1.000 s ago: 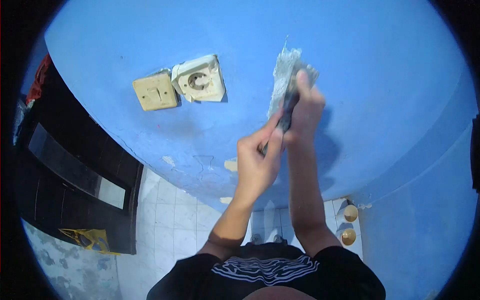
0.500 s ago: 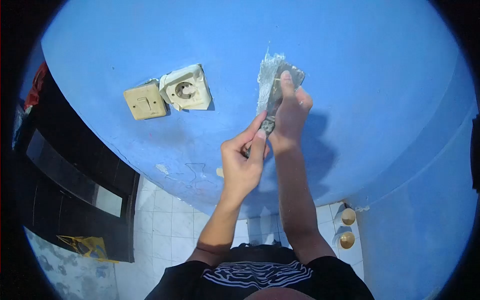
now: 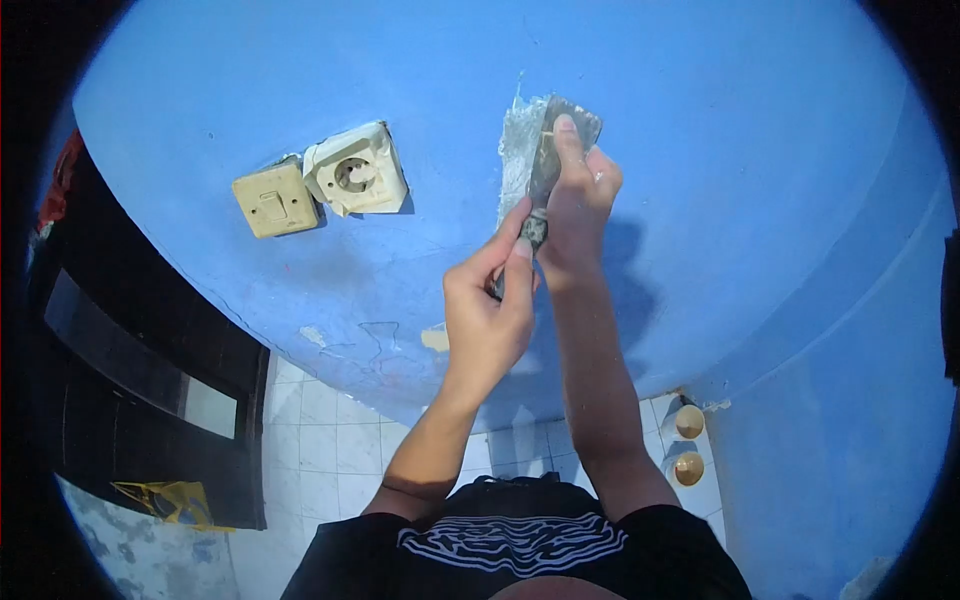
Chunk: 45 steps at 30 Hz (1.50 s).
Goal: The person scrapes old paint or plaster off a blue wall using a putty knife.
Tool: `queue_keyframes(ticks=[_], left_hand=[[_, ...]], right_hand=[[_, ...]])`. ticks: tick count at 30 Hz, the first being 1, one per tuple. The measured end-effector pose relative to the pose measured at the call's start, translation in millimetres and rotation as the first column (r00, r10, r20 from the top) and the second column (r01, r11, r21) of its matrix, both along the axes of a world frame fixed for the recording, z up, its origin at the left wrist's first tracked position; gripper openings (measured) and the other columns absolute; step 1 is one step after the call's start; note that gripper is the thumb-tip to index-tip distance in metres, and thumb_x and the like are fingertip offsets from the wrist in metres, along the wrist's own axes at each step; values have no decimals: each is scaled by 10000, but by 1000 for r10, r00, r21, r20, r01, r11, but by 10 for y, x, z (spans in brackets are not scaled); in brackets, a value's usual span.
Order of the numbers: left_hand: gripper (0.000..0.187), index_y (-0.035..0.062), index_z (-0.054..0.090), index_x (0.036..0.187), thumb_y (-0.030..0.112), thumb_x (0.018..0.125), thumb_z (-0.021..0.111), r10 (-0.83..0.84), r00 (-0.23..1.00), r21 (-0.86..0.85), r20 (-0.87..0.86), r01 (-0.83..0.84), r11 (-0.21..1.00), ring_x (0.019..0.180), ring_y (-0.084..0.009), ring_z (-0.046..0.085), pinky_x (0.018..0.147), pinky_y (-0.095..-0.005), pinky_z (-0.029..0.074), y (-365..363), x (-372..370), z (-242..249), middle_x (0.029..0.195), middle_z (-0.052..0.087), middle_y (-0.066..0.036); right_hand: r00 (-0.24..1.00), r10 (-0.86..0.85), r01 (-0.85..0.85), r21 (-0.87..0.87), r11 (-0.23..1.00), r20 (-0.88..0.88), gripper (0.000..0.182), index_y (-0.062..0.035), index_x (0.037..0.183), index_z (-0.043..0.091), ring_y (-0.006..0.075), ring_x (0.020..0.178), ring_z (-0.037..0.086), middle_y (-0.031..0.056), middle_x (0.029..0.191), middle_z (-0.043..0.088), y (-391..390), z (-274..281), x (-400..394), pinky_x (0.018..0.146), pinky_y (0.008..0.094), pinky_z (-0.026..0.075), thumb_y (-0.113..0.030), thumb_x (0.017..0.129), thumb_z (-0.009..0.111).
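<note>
Viewing remotely, I record the blue wall [image 3: 700, 280], with the socket [image 3: 357, 172] as landmark. Below and right of the socket, the left hand [image 3: 488, 308] is closed, pinching the scraper's handle; right of the socket, the right hand [image 3: 578, 210] lays its thumb on the blade, its other fingers partly hidden. The scraper [image 3: 544, 168] slants between them, beside a pale paste patch [image 3: 517, 150] nearer the socket. Just left of the socket: a switch [image 3: 275, 200].
</note>
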<state>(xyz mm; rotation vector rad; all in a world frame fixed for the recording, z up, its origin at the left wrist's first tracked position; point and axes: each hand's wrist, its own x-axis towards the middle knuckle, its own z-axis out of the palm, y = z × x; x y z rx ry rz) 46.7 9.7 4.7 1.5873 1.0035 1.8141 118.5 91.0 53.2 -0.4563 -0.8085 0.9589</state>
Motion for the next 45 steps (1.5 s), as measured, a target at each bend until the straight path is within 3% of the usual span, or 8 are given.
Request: queue_keyframes(ticks=[5, 8, 19, 22, 37, 40, 43, 45], left_hand=[[353, 4, 602, 1343, 90, 1008, 536, -74, 995, -116, 72, 82, 990, 538, -14, 414, 463, -180, 296, -123, -111, 47, 665, 537, 34], [354, -3, 600, 1342, 90, 1007, 534, -40, 997, -99, 64, 47, 994, 531, -9, 408, 460, -178, 294, -135, -55, 44, 662, 541, 33], [353, -19, 604, 1330, 75, 996, 541, -38, 999, -139, 3, 38, 990, 566, -22, 443, 496, -190, 334, -159, -124, 125, 637, 528, 54], [354, -15, 608, 1327, 78, 992, 542, -14, 999, -25, -41, 13, 1000, 573, -22, 438, 521, -192, 350, -119, -126, 178, 638, 517, 56], [342, 0, 627, 1315, 44, 988, 534, -74, 996, -81, -50, 70, 994, 587, -31, 457, 543, -204, 385, -110, -206, 279, 639, 505, 53], [348, 0, 617, 1326, 40, 991, 531, -57, 996, -79, -71, 51, 996, 591, -35, 464, 542, -207, 387, -129, -250, 150, 651, 520, 47], [354, -9, 606, 1332, 45, 991, 532, -100, 993, -72, -69, 95, 993, 575, -32, 454, 521, -202, 374, -136, -224, 321, 662, 539, 37], [355, -11, 603, 1335, 51, 994, 529, -85, 994, -19, -76, 84, 996, 559, -25, 438, 504, -197, 358, -93, -222, 241, 659, 542, 34]], right_hand=[[992, -122, 123, 6, 992, -21, 318, -47, 747, 618, 40, 582, 465, -38, 681, 563, 46, -65, -116, 506, 244, 355, -242, 996, 584], [999, 14, -14, 8, 1000, 30, 292, -44, 774, 629, 39, 602, 465, -41, 688, 562, 23, -83, -54, 515, 252, 363, -226, 997, 579], [995, -96, 95, 69, 993, 12, 320, -31, 768, 632, 54, 607, 473, -16, 698, 576, -17, -60, -105, 519, 257, 372, -226, 1014, 567], [995, -99, 97, 76, 992, 27, 316, -19, 777, 640, 62, 609, 487, -6, 705, 593, 51, -35, -98, 517, 264, 377, -213, 1014, 564], [984, -164, 160, -62, 985, -75, 255, 45, 919, 684, 108, 708, 565, 51, 804, 659, 8, 105, -154, 612, 305, 454, -188, 991, 608], [985, -174, 174, 43, 984, 11, 250, 38, 924, 675, 109, 701, 563, 42, 795, 652, 8, -49, -201, 605, 307, 451, -191, 994, 603], [988, -147, 142, -79, 987, -56, 270, 17, 860, 661, 92, 687, 544, 23, 763, 629, 33, 105, -147, 585, 297, 432, -205, 1000, 594], [991, -118, 116, -38, 993, -58, 286, 5, 827, 649, 82, 673, 530, 14, 753, 617, 7, 84, -151, 571, 292, 418, -211, 1005, 587]])
